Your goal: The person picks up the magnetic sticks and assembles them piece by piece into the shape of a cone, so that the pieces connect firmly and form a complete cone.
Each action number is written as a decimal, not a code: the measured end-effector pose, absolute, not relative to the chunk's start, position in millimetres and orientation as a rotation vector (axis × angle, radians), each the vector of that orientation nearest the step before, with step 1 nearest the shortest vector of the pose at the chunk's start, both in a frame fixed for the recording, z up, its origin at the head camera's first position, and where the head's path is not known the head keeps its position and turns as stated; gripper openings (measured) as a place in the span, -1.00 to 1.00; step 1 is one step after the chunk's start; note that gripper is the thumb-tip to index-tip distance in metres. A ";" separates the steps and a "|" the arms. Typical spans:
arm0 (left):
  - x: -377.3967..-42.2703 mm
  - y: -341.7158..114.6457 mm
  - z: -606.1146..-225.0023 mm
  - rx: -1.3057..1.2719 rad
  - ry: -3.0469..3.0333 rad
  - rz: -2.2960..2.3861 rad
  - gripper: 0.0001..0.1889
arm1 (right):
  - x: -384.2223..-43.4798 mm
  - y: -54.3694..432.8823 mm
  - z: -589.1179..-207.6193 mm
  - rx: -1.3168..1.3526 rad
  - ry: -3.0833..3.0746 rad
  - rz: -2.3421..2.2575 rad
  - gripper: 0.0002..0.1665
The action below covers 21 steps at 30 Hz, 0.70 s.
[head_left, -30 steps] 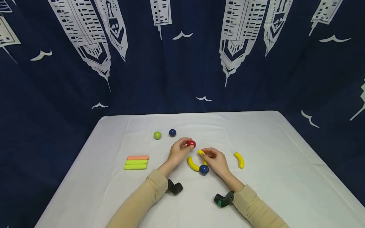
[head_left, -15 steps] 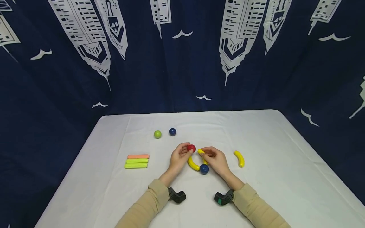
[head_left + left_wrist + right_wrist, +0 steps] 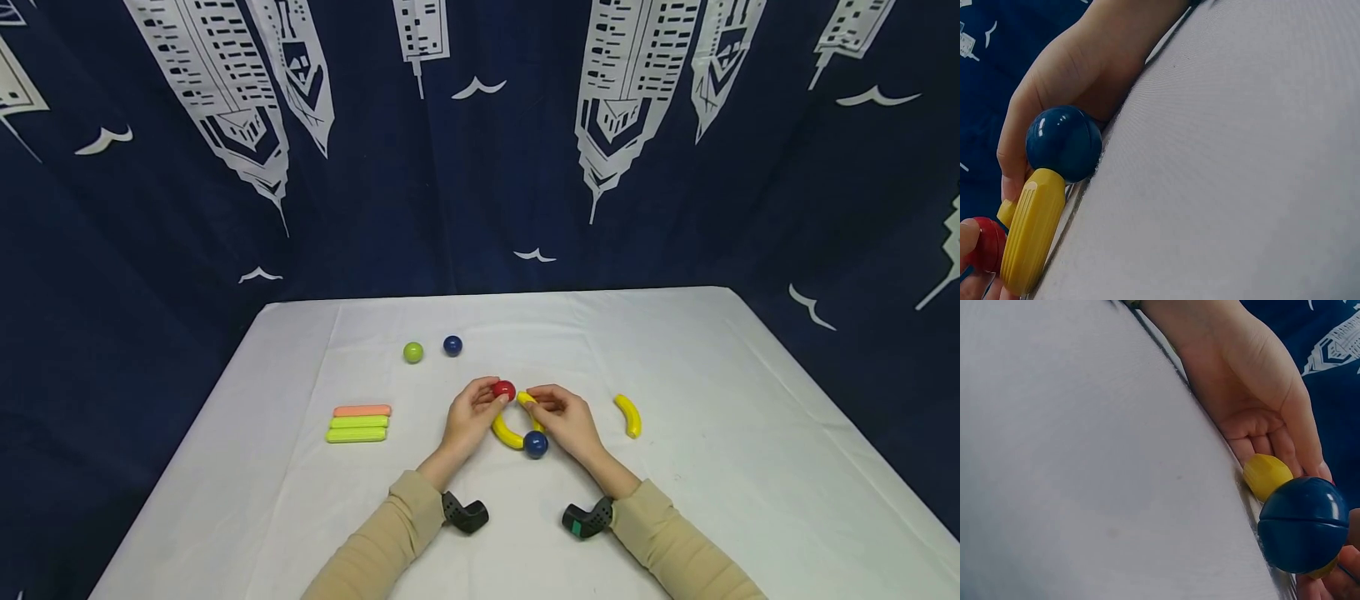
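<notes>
In the head view my left hand (image 3: pixel 468 418) holds a shiny red ball (image 3: pixel 504 389) between thumb and fingers. My right hand (image 3: pixel 572 423) pinches the upper end of a yellow curved stick (image 3: pixel 527 399). At its lower end sits a blue ball (image 3: pixel 536 445), which also meets a second yellow curved stick (image 3: pixel 507 434), so the three form a U. The left wrist view shows that ridged second yellow stick (image 3: pixel 1034 231) running from the blue ball (image 3: pixel 1064 144) down to the red ball (image 3: pixel 986 244); whether red and yellow are joined, I cannot tell. In the right wrist view the blue ball (image 3: pixel 1304 525) hides the red one.
A green ball (image 3: pixel 413 352) and another blue ball (image 3: pixel 452 346) lie farther back on the white table (image 3: pixel 750 467). An orange stick (image 3: pixel 362 411) and two lime sticks (image 3: pixel 357 428) lie to the left. A third yellow curved stick (image 3: pixel 628 417) lies to the right.
My left hand has come nearer to me with the red ball, bringing it level with the tops of the yellow curved sticks. My right hand has stayed almost still.
</notes>
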<state>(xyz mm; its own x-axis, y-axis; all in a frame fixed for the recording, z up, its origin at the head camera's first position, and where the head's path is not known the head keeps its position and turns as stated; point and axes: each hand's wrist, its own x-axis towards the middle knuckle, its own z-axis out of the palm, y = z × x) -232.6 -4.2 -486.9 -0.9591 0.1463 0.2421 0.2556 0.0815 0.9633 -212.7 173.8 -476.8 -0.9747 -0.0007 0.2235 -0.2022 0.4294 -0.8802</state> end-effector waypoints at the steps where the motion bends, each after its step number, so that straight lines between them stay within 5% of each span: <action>1: -232.6 -4.2 -487.0 -0.419 -2.253 -2.032 -0.61 | -212.6 173.6 -477.0 0.186 -2.491 1.577 -0.76; 12: -218.0 -5.5 -461.7 -0.503 -2.232 -2.026 -0.65 | -211.6 172.7 -477.5 0.224 -2.488 1.586 -0.77; 21: -228.9 -4.5 -485.5 -0.413 -2.302 -1.970 -0.56 | -211.3 172.9 -476.7 0.209 -2.482 1.563 -0.78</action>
<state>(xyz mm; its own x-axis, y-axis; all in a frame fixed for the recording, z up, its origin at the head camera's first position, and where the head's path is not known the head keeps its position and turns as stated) -228.9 -4.5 -485.5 -0.9601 0.1492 0.2364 0.2566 0.1350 0.9570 -211.3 172.9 -476.7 -0.9699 -0.0132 0.2431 -0.2249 0.4306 -0.8741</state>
